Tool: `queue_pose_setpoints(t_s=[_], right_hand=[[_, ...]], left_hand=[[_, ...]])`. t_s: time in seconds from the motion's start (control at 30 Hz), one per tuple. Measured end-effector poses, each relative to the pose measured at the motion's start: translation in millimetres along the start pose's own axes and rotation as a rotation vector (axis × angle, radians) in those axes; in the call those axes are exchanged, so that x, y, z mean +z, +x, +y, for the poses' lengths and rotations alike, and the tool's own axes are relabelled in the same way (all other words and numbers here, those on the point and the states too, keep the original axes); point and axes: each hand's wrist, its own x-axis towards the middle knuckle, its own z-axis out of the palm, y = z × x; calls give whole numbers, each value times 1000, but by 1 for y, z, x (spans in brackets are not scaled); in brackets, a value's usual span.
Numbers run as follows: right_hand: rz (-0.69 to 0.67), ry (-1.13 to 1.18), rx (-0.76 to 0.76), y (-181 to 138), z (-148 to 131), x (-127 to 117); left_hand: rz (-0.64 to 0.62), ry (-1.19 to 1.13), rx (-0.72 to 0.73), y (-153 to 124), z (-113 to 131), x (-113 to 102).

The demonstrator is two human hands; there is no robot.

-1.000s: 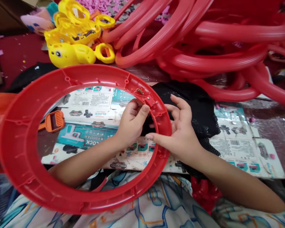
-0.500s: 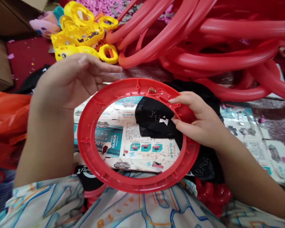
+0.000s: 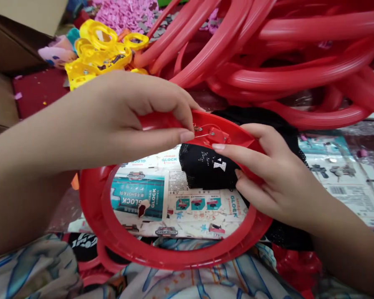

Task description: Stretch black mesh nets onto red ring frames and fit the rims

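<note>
A red plastic ring, hollow side up, is tilted above my lap. My right hand grips its right side, the index fingertip on the inner rim beside a small red block with thin wires. My left hand reaches over the far rim. Its thumb and index finger pinch close together by a small brass-coloured spring-like part in the channel. A thin wire runs from those fingertips toward the block; what they pinch is too small to make out.
Flattened printed cardboard lies under the ring, with black mesh cloth on it. Large red tubes are heaped behind. Yellow plastic shells and pink pieces lie at the far left, near a cardboard box.
My left hand has moved right and closed into a pinch at the wired part of the far rim. The ring has tilted and come nearer; my right hand still holds it.
</note>
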Motion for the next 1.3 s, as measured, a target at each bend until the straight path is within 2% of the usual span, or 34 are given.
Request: queue_pose_setpoints(t_s=[0.1,0.23,0.3,0.47,0.5,0.57,0.7,0.77,0.93,1.3], right_hand=[[5,-39,-25,2,-3,0],[3,-23,17,5,-7,-3],[11,-7,39,5,-9,-4],[6,-13,9,4,-10,-5],[5,-34,-2,4,-10,-5],[5,-69,-9,2,-11,-4],[4,-139,18,0,-14,-4],[7,-174,18,-1,-16,-4],[25,-149,2,-2,-16,-4],[12,-50,13,0,-17,-7]], left_hand=[[4,55,17,-2,5,-1],[-68,194,188,-1,2,-1],[-88,168,207,1,4,1],[-55,-55,-145,9,19,9],[-56,-69,-172,10,21,11],[-66,-35,-111,9,20,12],[-117,207,233,-1,10,9],[-134,320,330,-6,7,8],[-108,403,359,-9,11,10],[-110,389,336,-10,10,12]])
